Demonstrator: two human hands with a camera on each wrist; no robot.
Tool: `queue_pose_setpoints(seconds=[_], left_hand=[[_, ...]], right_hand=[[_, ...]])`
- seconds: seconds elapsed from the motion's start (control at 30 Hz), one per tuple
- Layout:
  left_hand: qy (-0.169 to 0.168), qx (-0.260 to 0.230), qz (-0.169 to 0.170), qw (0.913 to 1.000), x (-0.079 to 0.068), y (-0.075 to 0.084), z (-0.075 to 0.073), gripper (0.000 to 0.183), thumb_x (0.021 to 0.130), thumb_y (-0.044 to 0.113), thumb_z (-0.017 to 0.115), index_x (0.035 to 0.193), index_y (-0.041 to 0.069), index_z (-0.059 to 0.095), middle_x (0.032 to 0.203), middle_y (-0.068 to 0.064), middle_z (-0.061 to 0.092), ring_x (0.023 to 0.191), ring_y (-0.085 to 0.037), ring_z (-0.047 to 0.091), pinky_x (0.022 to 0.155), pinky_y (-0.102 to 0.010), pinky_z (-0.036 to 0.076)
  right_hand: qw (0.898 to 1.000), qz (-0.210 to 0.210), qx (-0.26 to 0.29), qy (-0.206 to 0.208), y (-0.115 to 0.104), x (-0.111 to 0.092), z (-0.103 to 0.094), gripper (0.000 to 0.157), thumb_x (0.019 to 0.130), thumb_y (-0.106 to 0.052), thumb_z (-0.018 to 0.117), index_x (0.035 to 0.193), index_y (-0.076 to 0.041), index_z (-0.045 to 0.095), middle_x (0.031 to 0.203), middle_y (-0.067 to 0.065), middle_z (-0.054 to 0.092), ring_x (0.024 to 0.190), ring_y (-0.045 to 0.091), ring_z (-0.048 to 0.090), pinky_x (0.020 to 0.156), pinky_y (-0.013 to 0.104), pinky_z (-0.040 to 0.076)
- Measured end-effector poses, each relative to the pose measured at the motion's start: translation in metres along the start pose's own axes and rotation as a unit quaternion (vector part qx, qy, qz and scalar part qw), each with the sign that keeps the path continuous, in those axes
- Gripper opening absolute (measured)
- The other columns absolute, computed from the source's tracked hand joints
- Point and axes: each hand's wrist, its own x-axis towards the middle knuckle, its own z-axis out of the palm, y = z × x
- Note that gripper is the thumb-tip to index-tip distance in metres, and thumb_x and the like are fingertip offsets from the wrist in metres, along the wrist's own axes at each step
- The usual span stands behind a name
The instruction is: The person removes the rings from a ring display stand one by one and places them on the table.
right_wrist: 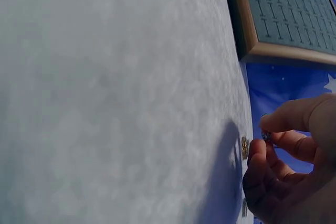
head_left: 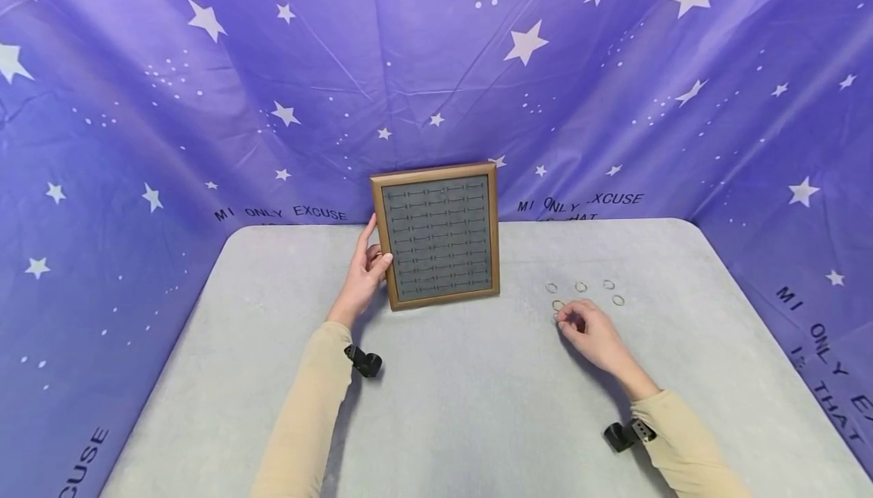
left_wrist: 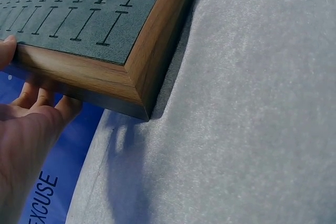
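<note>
A ring display tray [head_left: 439, 240] with a wooden frame and a dark grey-green slotted pad stands tilted up toward the back of the table. My left hand [head_left: 360, 278] grips its left side, thumb over the frame and the other fingers behind. No rings show in its slots. Over on the right, my right hand [head_left: 592, 333] pinches a small silvery ring [right_wrist: 266, 136] between thumb and fingertips, low over the table. Just beyond those fingertips lies a gold-coloured ring [head_left: 558, 305].
Several more rings lie behind the right hand, among them one ring [head_left: 581, 286] and another farther right [head_left: 617, 300]. A light grey cloth covers the table [head_left: 470, 399]. Purple star-printed curtain [head_left: 436, 66] hangs along the back and both sides.
</note>
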Motion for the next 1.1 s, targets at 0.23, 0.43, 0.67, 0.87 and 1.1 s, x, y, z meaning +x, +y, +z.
queue_pose_setpoints(seconds=[0.23, 0.43, 0.67, 0.87, 1.1], left_hand=[[-0.001, 0.005, 0.012, 0.9999, 0.0, 0.0, -0.003, 0.074, 0.099, -0.001, 0.049, 0.156, 0.03, 0.015, 0.101, -0.007, 0.047, 0.067, -0.008, 0.039, 0.055, -0.027, 0.03], [-0.003, 0.009, 0.007, 0.9999, 0.001, 0.001, -0.004, 0.074, 0.099, 0.0, 0.049, 0.156, 0.031, 0.014, 0.108, -0.008, 0.048, 0.071, -0.009, 0.042, 0.057, -0.026, 0.034], [0.006, 0.021, 0.01, 0.9997, -0.001, 0.002, 0.0, 0.072, 0.099, -0.002, 0.048, 0.157, 0.028, 0.016, 0.103, -0.009, 0.049, 0.072, -0.012, 0.04, 0.058, -0.026, 0.033], [0.025, 0.079, -0.033, 0.996, -0.013, 0.024, 0.007, 0.071, 0.098, -0.003, 0.051, 0.156, 0.015, 0.017, 0.118, -0.02, 0.047, 0.093, -0.017, 0.047, 0.074, -0.023, 0.041], [-0.018, 0.17, -0.046, 0.9841, -0.029, 0.017, -0.013, 0.061, 0.096, -0.004, 0.053, 0.151, 0.006, 0.03, 0.126, -0.031, 0.048, 0.108, -0.043, 0.055, 0.091, -0.05, 0.046]], right_hand=[[0.999, 0.024, -0.013, -0.019, 0.003, -0.001, -0.004, 0.011, 0.08, 0.005, 0.068, 0.083, -0.005, 0.064, 0.083, 0.004, 0.053, 0.068, 0.013, 0.044, 0.06, 0.028, 0.036], [0.999, 0.028, -0.014, -0.028, 0.005, -0.001, -0.004, 0.012, 0.079, 0.006, 0.068, 0.083, -0.005, 0.064, 0.079, 0.002, 0.051, 0.068, 0.012, 0.043, 0.06, 0.027, 0.036], [0.998, 0.046, -0.018, -0.035, 0.007, -0.005, -0.005, 0.013, 0.079, 0.007, 0.067, 0.085, -0.004, 0.064, 0.08, 0.004, 0.051, 0.071, 0.015, 0.045, 0.062, 0.028, 0.038], [0.999, 0.035, -0.008, -0.026, 0.011, -0.008, -0.006, 0.012, 0.079, 0.006, 0.068, 0.085, -0.004, 0.064, 0.082, 0.005, 0.052, 0.071, 0.013, 0.046, 0.062, 0.027, 0.039], [1.0, 0.01, -0.018, -0.006, 0.021, -0.012, -0.019, 0.014, 0.083, 0.001, 0.068, 0.096, 0.001, 0.066, 0.086, 0.007, 0.057, 0.072, 0.012, 0.049, 0.064, 0.03, 0.04]])
